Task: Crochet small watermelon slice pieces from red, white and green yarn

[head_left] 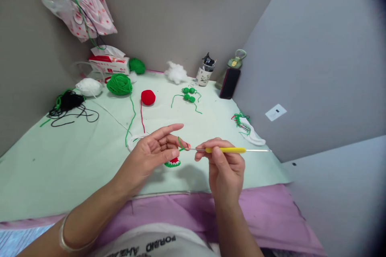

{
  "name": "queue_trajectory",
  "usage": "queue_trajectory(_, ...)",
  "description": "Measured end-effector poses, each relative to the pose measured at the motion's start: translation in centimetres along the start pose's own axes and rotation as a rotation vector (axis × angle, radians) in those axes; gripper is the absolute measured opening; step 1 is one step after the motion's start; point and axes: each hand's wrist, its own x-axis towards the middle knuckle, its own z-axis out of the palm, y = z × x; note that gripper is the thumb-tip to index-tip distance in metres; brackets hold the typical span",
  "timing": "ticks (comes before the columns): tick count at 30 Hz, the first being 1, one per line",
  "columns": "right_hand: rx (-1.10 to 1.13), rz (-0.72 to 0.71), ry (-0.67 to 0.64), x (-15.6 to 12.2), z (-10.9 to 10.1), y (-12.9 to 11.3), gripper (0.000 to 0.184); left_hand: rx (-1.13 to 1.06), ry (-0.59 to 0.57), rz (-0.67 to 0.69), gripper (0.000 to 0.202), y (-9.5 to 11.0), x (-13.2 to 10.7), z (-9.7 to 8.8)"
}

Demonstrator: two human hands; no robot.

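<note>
My right hand (226, 164) grips a crochet hook (226, 150) with a yellow handle, its thin metal tip pointing left. Pinched between thumb and fingers of my left hand (158, 148) is a small crochet piece (173, 163), red with a white line and a green edge, mostly hidden by the hand. Green yarn loops at the hook's tip, close to my left fingertips. White yarn (132, 141) lies behind the left hand. A red yarn ball (148, 97) and a green yarn ball (120, 84) trail strands toward the left hand.
Left on the table (90, 160) are black cords (69, 102), a white yarn ball (89, 87) and a tissue box (110, 65). Fibre stuffing (175, 73), green crocheted balls (189, 94), a cup (205, 73) and a phone (230, 83) stand or lie behind. Yarn scraps (243, 124) lie right.
</note>
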Motion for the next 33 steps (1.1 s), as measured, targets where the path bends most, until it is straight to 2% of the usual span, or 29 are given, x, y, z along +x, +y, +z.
queue_trajectory(6,0.188,0.18,-0.016,0.2,0.3,0.0,0.015,0.158,0.064,0.085,0.041,-0.5,-0.4,0.7)
queue_trajectory(8,0.221,0.201,-0.043,-0.1,0.8,0.3,0.015,0.179,0.047,0.085,0.038,-0.8,-0.4,1.0)
queue_trajectory(11,0.161,0.135,-0.064,-0.7,1.4,0.9,0.013,0.13,0.012,0.048,0.032,-1.2,-0.4,1.2)
queue_trajectory(14,-0.025,-0.014,-0.032,-1.0,1.7,1.2,0.015,0.059,0.062,0.039,0.026,-1.5,-0.6,1.2)
queue_trajectory(17,-0.141,-0.056,-0.027,-1.0,1.7,1.2,0.017,0.072,0.099,0.051,0.026,-1.7,-0.7,1.2)
queue_trajectory(26,-0.097,-0.044,-0.005,-1.0,1.9,1.4,0.018,0.162,0.105,0.075,0.022,-1.9,-0.8,0.9)
queue_trajectory(33,-0.195,-0.197,-0.02,-1.6,2.4,0.9,0.024,0.015,0.157,0.074,0.03,-1.9,-0.7,1.3)
